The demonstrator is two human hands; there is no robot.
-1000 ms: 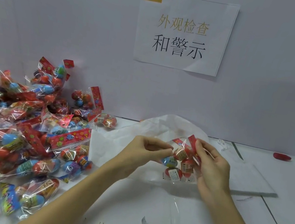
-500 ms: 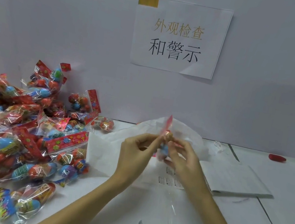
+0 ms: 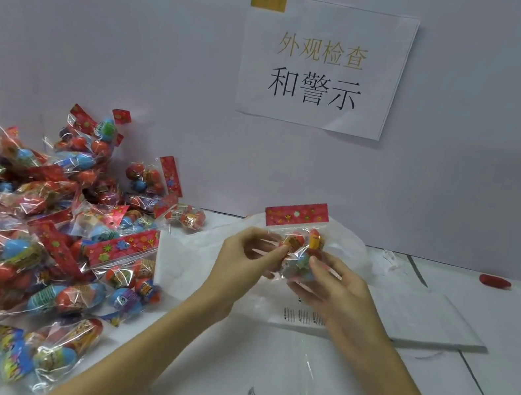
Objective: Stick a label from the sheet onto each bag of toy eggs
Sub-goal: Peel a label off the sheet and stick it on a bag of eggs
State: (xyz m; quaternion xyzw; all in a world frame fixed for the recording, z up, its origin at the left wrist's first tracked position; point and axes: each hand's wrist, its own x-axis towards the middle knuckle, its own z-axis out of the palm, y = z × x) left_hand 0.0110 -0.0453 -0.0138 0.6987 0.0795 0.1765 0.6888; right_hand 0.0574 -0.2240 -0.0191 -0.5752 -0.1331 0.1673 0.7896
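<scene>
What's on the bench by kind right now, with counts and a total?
Bag of toy eggs held in both hands: 1
Pile of bagged toy eggs: 1, bags too many to count
Label sheet: 1
Wall notice: 1
Small red object: 1
Total: 5

Two forearms enter from the lower edge of the frame, both bare from the frame edge to the wrist; no sleeve shows. The left hand [image 3: 246, 257] and right hand [image 3: 338, 293] are ungloved. Fingernails appear short and unpainted. Fine detail of the nails is blurred.
</scene>
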